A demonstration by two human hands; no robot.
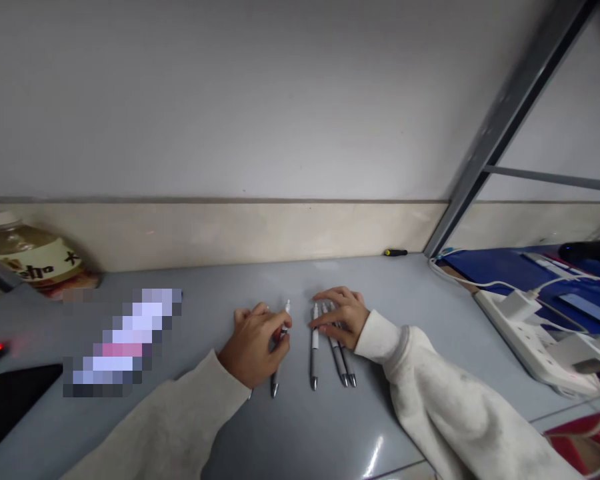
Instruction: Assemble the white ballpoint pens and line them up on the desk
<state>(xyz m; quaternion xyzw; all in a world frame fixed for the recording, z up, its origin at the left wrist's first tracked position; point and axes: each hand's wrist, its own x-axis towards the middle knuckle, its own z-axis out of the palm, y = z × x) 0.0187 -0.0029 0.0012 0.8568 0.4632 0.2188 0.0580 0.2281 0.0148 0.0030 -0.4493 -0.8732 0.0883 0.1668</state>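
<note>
My left hand (257,343) is closed, its thumb and forefinger about a white-and-grey click pen (276,380) whose clicker points toward the wall. Just the tip of another pen shows under the heel of that hand. To the right, my right hand (343,318) has its fingers apart over several similar pens. Its fingertips are at the upper part of one pen (315,357), which lies straight on the desk. Beneath its palm, two more pens (341,363) lie side by side at a slant, partly hidden by the fingers.
A phone-like blurred object (125,340) lies to the left, with a bottle (35,257) behind it. A small black-and-yellow screwdriver (395,253) rests near the wall. At right stand a white power strip (530,347) with plugs and cables, and a metal post (500,127).
</note>
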